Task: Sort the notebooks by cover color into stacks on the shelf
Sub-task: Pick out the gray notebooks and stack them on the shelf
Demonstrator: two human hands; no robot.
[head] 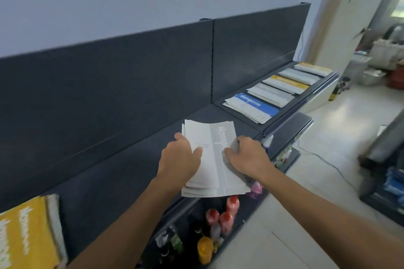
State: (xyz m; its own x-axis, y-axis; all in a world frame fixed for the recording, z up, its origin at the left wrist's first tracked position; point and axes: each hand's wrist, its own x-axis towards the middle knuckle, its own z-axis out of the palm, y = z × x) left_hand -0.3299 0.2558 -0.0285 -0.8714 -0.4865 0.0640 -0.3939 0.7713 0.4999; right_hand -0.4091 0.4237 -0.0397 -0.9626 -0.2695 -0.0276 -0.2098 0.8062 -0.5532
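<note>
A stack of grey-and-white notebooks (211, 137) lies on the dark shelf (122, 164), its near end hanging over the front edge. My left hand (180, 156) grips the stack's left side, thumb on the top cover. My right hand (249, 157) presses on its right side, fingers curled at the edge. A yellow notebook stack (24, 233) sits at the shelf's near left. Further right along the shelf lie a blue notebook (254, 105), two grey notebooks (271, 94) (300, 76) and two yellow notebooks (288, 84) (314, 69) in a row.
A dark back panel (109, 85) rises behind the shelf. Below the front edge, a lower shelf holds pink bottles (225, 214), an orange bottle (204, 249) and other small bottles. The pale floor (295, 214) lies to the right, with a cable and cluttered storage further off.
</note>
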